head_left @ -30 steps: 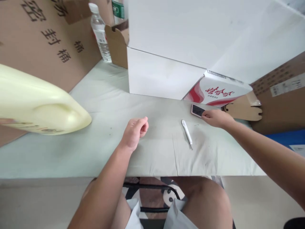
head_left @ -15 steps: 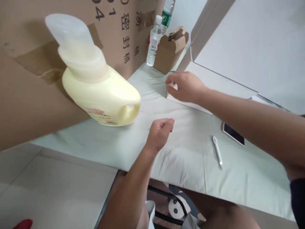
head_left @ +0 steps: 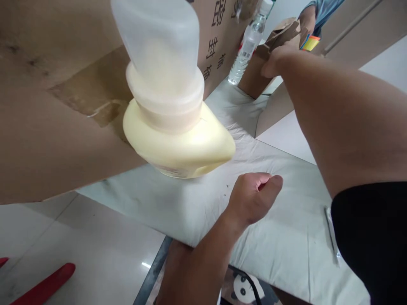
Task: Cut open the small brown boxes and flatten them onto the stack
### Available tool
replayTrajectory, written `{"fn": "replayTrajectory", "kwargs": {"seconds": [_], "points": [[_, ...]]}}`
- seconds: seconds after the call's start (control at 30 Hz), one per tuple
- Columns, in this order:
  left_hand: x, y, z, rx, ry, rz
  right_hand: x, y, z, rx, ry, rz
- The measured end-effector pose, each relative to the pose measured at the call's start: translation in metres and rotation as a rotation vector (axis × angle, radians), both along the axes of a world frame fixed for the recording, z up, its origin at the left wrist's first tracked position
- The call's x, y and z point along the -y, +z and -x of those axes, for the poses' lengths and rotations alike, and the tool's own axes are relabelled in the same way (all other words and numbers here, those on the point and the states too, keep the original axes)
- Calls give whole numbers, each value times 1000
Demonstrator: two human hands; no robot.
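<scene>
My left hand (head_left: 254,198) rests low over the cloth-covered table, fingers curled in and thumb laid across; nothing shows in it. My right arm stretches to the back, where my right hand (head_left: 280,61) overlaps a small brown cardboard box (head_left: 254,76). Its fingers are mostly hidden, so whether they grip the box cannot be made out. Just left of that box a clear water bottle (head_left: 246,51) stands, leaning in view. Nearer, a big pale yellow jug (head_left: 181,148) with a translucent cap (head_left: 162,51) stands left of my left hand.
Behind the jug rises a large cardboard carton (head_left: 79,140). At the back, another person's hand (head_left: 308,19) is by a yellow and orange object (head_left: 310,42). A white box (head_left: 289,131) lies under my right arm. A white pen (head_left: 332,233) is partly covered by my sleeve.
My right hand has gone from the white box's edge to the small cardboard box at the back. The view has shifted, and another person's hand has come into sight. My left hand stays curled.
</scene>
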State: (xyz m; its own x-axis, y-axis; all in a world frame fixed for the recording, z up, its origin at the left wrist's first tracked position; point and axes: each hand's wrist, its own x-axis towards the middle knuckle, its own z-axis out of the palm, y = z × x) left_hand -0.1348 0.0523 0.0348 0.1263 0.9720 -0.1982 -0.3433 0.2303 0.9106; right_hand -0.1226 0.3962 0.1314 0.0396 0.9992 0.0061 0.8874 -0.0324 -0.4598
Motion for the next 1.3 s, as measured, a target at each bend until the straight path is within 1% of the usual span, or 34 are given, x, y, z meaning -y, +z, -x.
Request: {"fn": "replayTrajectory", "kwargs": {"seconds": [0.07, 0.17, 0.3, 0.37, 0.43, 0.5, 0.6, 0.67, 0.73, 0.8, 0.83, 0.87, 0.9, 0.93, 1.03, 1.07, 1.17, 1.23, 1.3], "points": [[2, 1, 0, 9, 20, -10, 8, -4, -3, 209, 127, -68], [7, 0, -3, 20, 105, -71, 39, -5, -7, 415, 280, -143], [11, 4, -11, -31, 322, -205, 97, 4, -14, 592, 502, -253], [13, 10, -17, -49, 445, -323, 126, 9, -22, 606, 550, -307], [16, 21, -25, -55, 548, -469, 151, 15, -34, 587, 550, -343], [23, 34, -33, -72, 620, -590, 175, 19, -50, 582, 546, -362], [41, 54, -45, -103, 665, -735, 218, 22, -86, 533, 587, -395], [56, 67, -49, -105, 685, -807, 251, 20, -115, 408, 653, -470], [69, 79, -50, -135, 686, -784, 286, 16, -147, 230, 677, -572], [72, 86, -48, -230, 674, -652, 319, 11, -180, 104, 726, -618], [70, 87, -47, -275, 706, -592, 333, 8, -196, 62, 745, -652], [65, 85, -45, -321, 897, -552, 347, 6, -212, 24, 746, -643], [58, 81, -44, -315, 1065, -621, 360, 4, -226, -29, 747, -632], [49, 76, -43, -335, 1070, -632, 372, 2, -241, -85, 748, -610], [22, 50, -44, -505, 856, -670, 402, -4, -277, -209, 786, -515], [16, 42, -45, -583, 760, -661, 411, -6, -286, -222, 801, -482], [6, 25, -52, -666, 547, -585, 432, -11, -306, -200, 787, -392], [4, 20, -58, -679, 504, -588, 441, -12, -315, -167, 759, -363], [1, 18, -66, -642, 515, -640, 445, -12, -323, -136, 738, -354]]}}
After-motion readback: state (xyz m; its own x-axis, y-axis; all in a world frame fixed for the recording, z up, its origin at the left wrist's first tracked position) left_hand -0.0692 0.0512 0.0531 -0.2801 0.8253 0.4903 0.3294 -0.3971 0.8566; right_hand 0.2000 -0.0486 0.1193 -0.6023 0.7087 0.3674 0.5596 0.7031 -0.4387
